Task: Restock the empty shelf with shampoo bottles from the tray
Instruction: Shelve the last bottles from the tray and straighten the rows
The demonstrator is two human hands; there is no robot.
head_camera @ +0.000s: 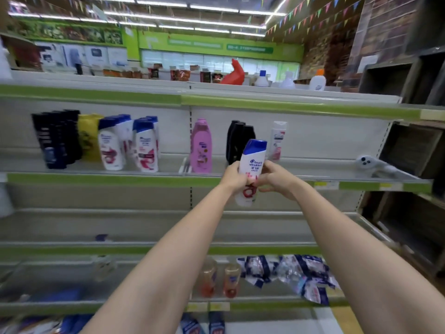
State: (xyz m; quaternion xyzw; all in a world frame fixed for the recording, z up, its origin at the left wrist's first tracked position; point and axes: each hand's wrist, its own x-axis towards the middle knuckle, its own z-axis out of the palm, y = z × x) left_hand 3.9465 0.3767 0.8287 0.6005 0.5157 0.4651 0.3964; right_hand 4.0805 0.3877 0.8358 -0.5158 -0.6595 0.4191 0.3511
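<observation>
A white shampoo bottle with a blue cap [252,162] is held upright in front of the middle shelf [337,182]. My left hand [234,178] grips its left side and my right hand [277,180] grips its right side, fingers curled round the lower body. On that shelf stand a pink bottle [201,145], black bottles [239,138] and a white-and-red bottle [278,138] just behind the held one. To the left are more white blue-capped bottles [130,143]. No tray is in view.
Dark bottles [57,138] and a yellow pack [88,136] stand at the shelf's left. A white shower head [375,165] lies at its right end. The shelf below [120,225] is nearly bare. Lower down sit small amber bottles [219,278] and blue-white packets [296,273].
</observation>
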